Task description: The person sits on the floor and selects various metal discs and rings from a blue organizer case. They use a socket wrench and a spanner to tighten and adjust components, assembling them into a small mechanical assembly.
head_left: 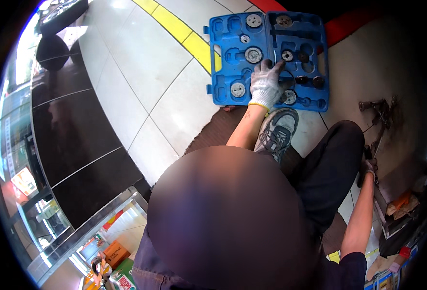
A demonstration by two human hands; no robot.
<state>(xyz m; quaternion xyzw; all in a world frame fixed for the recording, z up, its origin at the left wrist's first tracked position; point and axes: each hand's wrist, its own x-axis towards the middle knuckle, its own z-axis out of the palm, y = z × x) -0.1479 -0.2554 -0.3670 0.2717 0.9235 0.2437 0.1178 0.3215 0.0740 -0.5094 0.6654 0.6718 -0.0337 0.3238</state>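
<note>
My left hand [265, 86], in a whitish knit glove with dirty fingertips, reaches over an open blue tool case [225, 67]. Its fingers are apart and touch the middle of the case. Round metal discs sit in the moulded recesses, among them one grey disc [253, 55] by my fingertips and another [289, 97] beside my palm. At the far right, my right hand [368, 167], in a darker glove, is curled beside my knee around something dark that I cannot make out. Beyond it lies a dark metal tool [380, 112] with rods and a cylindrical end.
My grey shoe [277, 129] stands against the case's near edge on a brown mat [218, 126]. An open-topped box [401, 198] holding orange and brown material is beside my right forearm. A glass display case [102, 217] stands at lower left. Yellow tiles [172, 24] cross the floor.
</note>
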